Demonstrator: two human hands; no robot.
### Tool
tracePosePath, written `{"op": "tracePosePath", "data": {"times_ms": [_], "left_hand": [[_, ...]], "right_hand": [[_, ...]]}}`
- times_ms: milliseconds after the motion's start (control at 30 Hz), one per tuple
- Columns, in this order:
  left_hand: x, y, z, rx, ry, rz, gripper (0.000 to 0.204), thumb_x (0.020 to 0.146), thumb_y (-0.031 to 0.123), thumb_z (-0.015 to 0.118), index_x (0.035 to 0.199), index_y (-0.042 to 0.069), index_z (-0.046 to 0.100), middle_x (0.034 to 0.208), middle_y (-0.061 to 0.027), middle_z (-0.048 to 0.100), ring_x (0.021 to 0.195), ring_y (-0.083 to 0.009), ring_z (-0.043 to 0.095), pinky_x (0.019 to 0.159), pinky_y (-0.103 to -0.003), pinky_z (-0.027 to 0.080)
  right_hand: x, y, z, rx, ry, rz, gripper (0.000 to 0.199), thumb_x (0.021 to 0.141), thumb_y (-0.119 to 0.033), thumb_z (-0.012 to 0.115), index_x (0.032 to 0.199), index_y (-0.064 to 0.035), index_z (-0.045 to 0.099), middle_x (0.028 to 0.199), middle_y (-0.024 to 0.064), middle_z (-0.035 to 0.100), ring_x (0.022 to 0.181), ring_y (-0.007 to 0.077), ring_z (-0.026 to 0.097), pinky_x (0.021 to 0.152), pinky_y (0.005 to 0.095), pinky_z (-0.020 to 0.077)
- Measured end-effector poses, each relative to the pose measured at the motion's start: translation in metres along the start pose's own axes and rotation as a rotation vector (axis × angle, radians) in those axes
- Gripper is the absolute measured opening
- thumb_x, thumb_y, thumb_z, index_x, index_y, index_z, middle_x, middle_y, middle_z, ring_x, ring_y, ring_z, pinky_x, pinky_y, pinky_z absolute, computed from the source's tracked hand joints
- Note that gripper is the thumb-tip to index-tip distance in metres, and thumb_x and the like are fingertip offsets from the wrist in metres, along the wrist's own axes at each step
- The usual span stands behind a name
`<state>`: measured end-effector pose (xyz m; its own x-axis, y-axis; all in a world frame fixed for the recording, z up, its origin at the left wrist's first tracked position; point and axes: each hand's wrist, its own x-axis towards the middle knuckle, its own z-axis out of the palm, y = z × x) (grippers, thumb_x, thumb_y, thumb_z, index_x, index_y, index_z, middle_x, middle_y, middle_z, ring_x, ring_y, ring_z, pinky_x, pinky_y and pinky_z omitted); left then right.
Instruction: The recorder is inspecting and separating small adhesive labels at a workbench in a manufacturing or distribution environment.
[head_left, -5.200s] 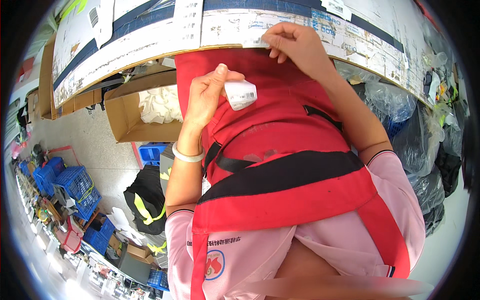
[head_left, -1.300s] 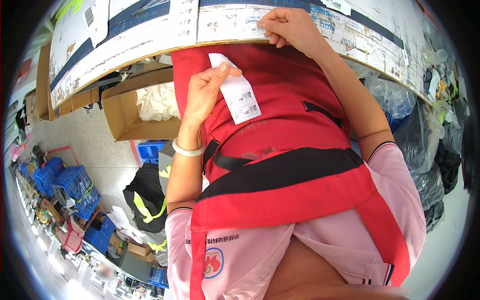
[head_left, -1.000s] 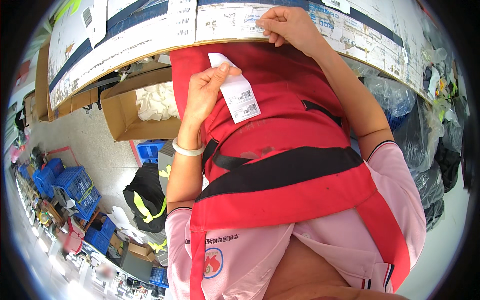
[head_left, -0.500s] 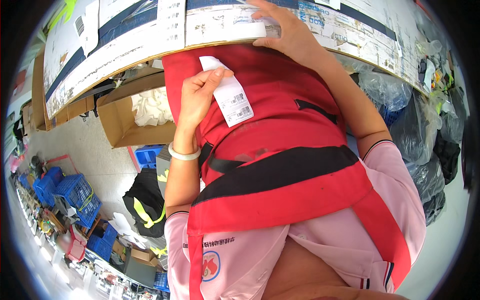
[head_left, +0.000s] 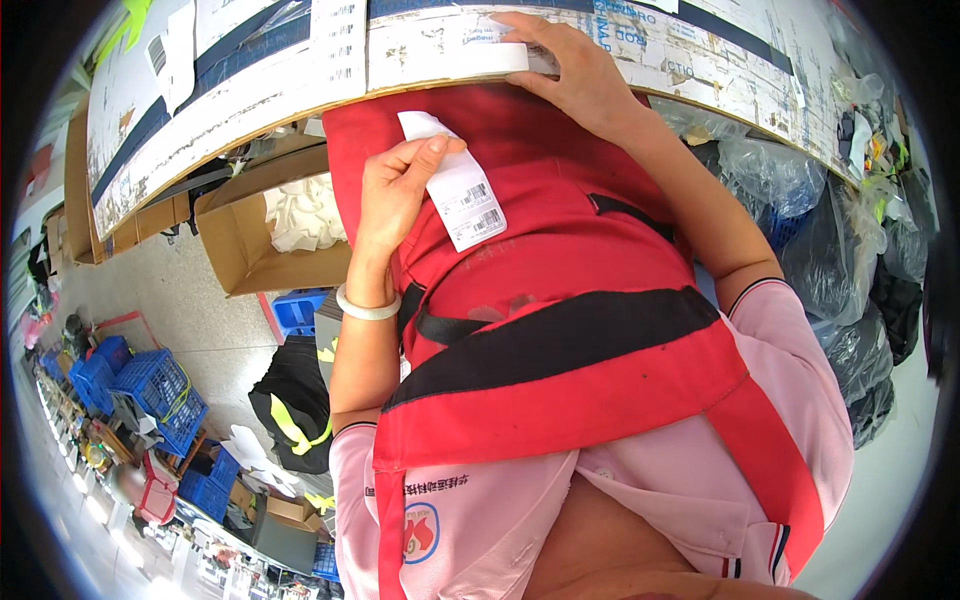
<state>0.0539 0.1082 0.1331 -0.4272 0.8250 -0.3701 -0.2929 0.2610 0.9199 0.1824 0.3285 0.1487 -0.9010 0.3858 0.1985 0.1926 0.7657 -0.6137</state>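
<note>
My left hand (head_left: pixel 393 192) is closed, thumb over bent fingers, pinching a strip of white barcode labels (head_left: pixel 466 200). The strip hangs down in front of my red apron (head_left: pixel 560 210), its printed end lowest. At the worktop's near edge, my right hand (head_left: pixel 588 88) has its thumb and fingers apart. Its fingertips touch or hover just over the worktop (head_left: pixel 420 65), beside a blank white paper strip (head_left: pixel 488 61). Whether the thumb presses on that strip's end I cannot tell. Another long label strip (head_left: pixel 338 45) lies farther left.
Under the worktop stands an open cardboard box (head_left: pixel 235 240) with white pieces (head_left: pixel 305 215) inside. Blue crates (head_left: pixel 160 385) and a black bundle with a yellow-green band (head_left: pixel 290 400) are on the left. Clear plastic bags (head_left: pixel 820 240) crowd the right side.
My right hand has shifted slightly nearer to me, and its fingers have drawn down from the worktop's far side. The left hand and its labels stay nearly still.
</note>
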Motion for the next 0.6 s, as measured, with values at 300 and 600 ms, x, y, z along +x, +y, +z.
{"op": "tracePosePath", "data": {"times_ms": [300, 600], "left_hand": [[-0.001, 0.0, -0.001, -0.003, 0.007, 0.018, 0.025, 0.093, 0.021, 0.058, 0.096, 0.0, 0.07, 0.086, -0.0027, 0.068, 0.077, -0.0065, 0.057, 0.07, -0.021, 0.046], [0.002, 0.002, -0.003, -0.018, 0.014, 0.054, 0.024, 0.093, 0.021, 0.058, 0.096, 0.0, 0.07, 0.086, -0.0023, 0.068, 0.078, -0.0065, 0.057, 0.071, -0.022, 0.047]], "right_hand": [[0.006, -0.023, -0.011, 0.083, 0.177, -0.033, 0.04, 0.082, -0.018, 0.068, 0.119, -0.0097, 0.056, 0.104, 0.0044, 0.062, 0.097, 0.0195, 0.057, 0.087, 0.0292, 0.0438], [0.015, -0.007, -0.008, 0.604, -0.082, 0.4, 0.02, 0.089, -0.02, 0.063, 0.096, -0.0021, 0.065, 0.075, 0.0008, 0.062, 0.064, 0.005, 0.056, 0.056, 0.0173, 0.0464]]}}
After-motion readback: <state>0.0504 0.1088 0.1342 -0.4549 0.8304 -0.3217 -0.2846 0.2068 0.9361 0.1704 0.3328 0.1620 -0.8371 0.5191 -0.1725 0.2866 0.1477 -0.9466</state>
